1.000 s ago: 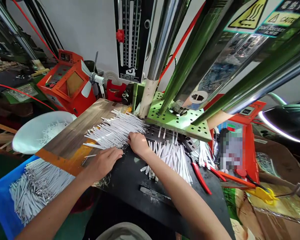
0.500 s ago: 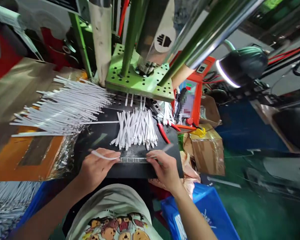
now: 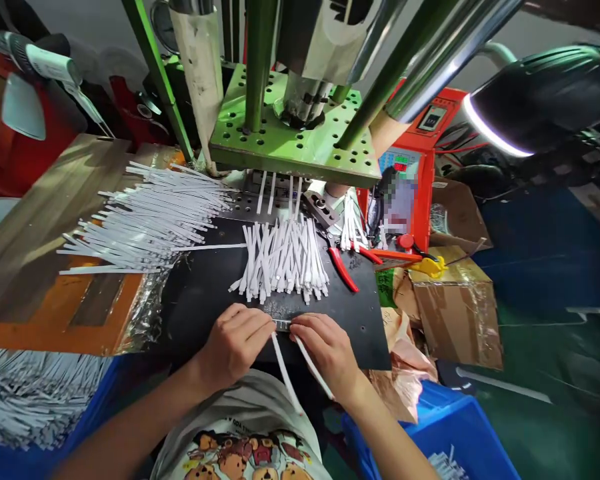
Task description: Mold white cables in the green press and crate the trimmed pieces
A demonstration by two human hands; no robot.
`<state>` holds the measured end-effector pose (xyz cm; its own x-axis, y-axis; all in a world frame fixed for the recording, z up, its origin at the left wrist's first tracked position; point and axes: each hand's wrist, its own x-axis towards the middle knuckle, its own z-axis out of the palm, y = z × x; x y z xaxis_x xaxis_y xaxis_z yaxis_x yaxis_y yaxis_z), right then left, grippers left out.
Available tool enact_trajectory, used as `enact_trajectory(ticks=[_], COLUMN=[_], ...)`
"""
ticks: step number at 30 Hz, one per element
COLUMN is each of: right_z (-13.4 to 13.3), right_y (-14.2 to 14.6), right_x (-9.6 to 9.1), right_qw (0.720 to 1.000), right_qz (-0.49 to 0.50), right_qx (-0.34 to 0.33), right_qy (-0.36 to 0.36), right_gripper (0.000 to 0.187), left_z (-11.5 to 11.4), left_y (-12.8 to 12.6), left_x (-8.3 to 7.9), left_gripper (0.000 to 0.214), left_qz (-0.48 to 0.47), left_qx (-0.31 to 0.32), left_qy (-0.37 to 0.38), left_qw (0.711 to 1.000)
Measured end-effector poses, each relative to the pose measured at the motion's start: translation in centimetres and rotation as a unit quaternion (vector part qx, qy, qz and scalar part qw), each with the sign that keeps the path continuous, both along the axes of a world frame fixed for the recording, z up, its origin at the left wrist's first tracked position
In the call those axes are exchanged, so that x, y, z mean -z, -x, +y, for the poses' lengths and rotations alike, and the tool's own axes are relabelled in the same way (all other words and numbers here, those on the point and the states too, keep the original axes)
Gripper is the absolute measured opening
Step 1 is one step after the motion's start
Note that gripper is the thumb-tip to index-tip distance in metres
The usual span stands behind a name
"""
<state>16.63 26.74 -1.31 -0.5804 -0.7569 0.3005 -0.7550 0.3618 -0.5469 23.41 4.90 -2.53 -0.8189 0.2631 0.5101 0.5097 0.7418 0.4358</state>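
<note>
At the near edge of the black work table, my left hand (image 3: 240, 341) is closed, its fingertips pinching a white flat cable (image 3: 286, 373) whose free length hangs down toward me. Opposite it, my right hand (image 3: 327, 352) is closed on a second white flat cable (image 3: 313, 365), which also trails toward my body. Between the fingertips shows a small metal fixture (image 3: 281, 325) with slots; the pinched cable ends are hidden by my fingers. Just beyond my hands lies a pile of short white cables (image 3: 285, 260) with connector ends.
A green press plate (image 3: 290, 147) on columns stands behind the pile. Red-handled pliers (image 3: 344, 269) lie to its right. More white cables (image 3: 145, 217) cover a box at left. A blue bin (image 3: 470, 433) stands low at right, near a cardboard box (image 3: 455, 307) and red control box (image 3: 423, 200).
My hands have come closer together over the metal fixture. The cables' free ends, which pointed outward and up, now hang down toward me. The whole view has shifted slightly.
</note>
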Motion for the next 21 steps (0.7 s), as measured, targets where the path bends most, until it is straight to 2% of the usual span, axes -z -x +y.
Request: enact_trajectory(ticks=[4,6,8,11,14,17,19,21], right_z=[-1.2,-3.8,-7.5,-13.5,-17.5,-19.0,-19.2,-19.1], right_y=[3.2,5.4,7.7,10.4,11.5,11.1,10.5,10.2], right_x=[-2.7,-3.8,-4.3,-4.4,-4.3,-4.3,-4.1,-3.8], right_qw=[0.984,0.979,0.975,0.946,0.923,0.919,0.917,0.917], right_qz=[-0.079,-0.055,0.016,0.119,0.161,0.181,0.193,0.208], right_qx=[-0.089,-0.105,-0.107,-0.124,-0.133,-0.135,-0.136,-0.137], right_qy=[-0.13,-0.165,-0.192,-0.276,-0.323,-0.322,-0.322,-0.311], right_gripper=[0.034,0.031,0.025,0.023,0.025,0.027,0.029,0.031], left_z=[0.3,0.0,-1.3,-5.4,-11.0,-15.1,-16.3,-16.5], left_y=[-0.1,-0.1,0.2,2.4,6.6,10.7,12.4,13.1], left_x=[-0.1,-0.5,-1.3,-2.9,-4.3,-4.5,-4.3,-4.1], left_gripper=[0.011,0.014,0.015,0.011,0.015,0.012,0.01,0.01], left_qz=[-0.019,-0.028,-0.049,-0.09,-0.11,-0.118,-0.121,-0.117], left_qx=[0.0,0.002,0.012,-0.005,-0.1,-0.126,-0.11,-0.098], left_qy=[0.004,0.018,0.048,0.113,0.219,0.267,0.274,0.267], left_qw=[1.0,0.999,0.998,0.99,0.964,0.948,0.948,0.952])
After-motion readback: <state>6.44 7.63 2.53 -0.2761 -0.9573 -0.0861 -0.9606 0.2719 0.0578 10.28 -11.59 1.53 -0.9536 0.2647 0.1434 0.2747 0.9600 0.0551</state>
